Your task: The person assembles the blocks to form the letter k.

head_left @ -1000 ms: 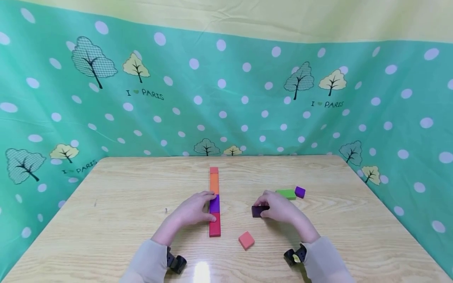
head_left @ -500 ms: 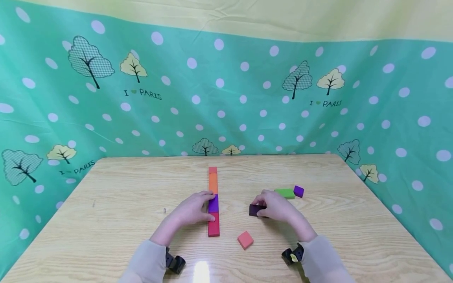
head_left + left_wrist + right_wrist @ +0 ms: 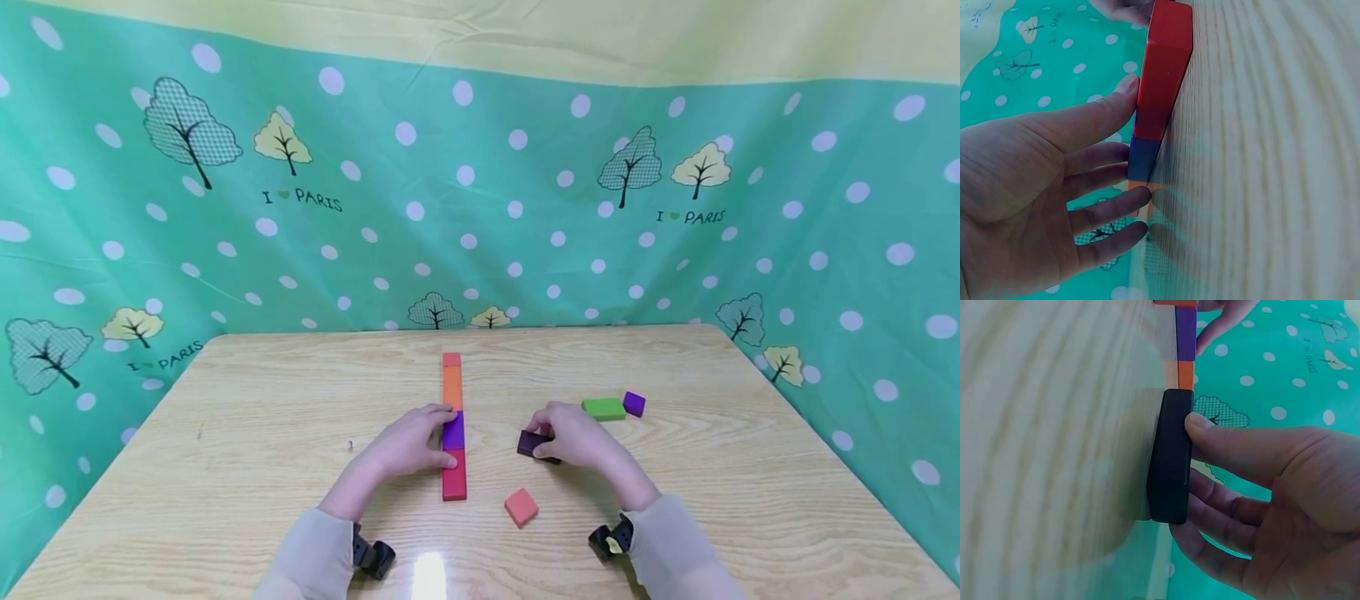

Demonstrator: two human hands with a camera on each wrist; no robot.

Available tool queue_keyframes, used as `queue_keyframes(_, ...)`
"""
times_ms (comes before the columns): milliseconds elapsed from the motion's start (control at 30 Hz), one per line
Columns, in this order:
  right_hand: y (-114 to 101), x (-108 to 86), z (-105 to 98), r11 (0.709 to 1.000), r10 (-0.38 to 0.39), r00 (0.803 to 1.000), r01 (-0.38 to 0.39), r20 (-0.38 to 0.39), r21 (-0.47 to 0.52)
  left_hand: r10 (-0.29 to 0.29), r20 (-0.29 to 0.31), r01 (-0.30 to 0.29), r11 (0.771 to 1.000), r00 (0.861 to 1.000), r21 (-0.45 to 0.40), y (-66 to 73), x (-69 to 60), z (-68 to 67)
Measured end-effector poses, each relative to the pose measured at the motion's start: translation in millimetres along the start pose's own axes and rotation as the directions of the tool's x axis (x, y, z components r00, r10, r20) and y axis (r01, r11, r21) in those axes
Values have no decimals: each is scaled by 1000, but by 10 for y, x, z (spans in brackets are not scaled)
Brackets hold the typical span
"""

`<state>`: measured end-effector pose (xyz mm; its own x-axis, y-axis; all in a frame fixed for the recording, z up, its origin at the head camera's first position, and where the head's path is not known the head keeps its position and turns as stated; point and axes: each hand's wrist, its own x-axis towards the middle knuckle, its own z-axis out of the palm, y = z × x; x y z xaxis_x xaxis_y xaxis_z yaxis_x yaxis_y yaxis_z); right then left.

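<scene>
A straight row of blocks runs away from me in the head view: a red block (image 3: 454, 482) nearest, then a purple one (image 3: 453, 430), an orange one (image 3: 452, 388) and a small coral one (image 3: 452, 359) at the far end. Along its left side my left hand (image 3: 411, 442) rests with thumb and fingers spread, the thumb at the red block (image 3: 1165, 81) and fingertips at the purple one. Right of the row, my right hand (image 3: 576, 435) pinches a black rectangular block (image 3: 1171, 456) between thumb and fingers, low over the table. Whether it touches the wood, I cannot tell.
Closer to me, a coral square block (image 3: 521, 507) lies turned on the wooden table (image 3: 300, 375). Beyond my right hand lie a green block (image 3: 603, 409) and a small purple cube (image 3: 634, 404). A green dotted curtain (image 3: 517, 208) hangs behind the table.
My right hand has shifted left with the black block, which has turned slightly and is nearer the row. The left hand stays at the row.
</scene>
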<state>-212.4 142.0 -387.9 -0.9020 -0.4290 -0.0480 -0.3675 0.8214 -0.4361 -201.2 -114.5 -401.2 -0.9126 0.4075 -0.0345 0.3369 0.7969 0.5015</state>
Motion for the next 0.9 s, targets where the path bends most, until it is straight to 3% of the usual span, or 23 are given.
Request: queue_keyframes(900, -159, 136, 99, 1000, -7, 1000, 7, 3, -18, 3, -4, -3, 1000, 1000, 12, -11, 5, 7)
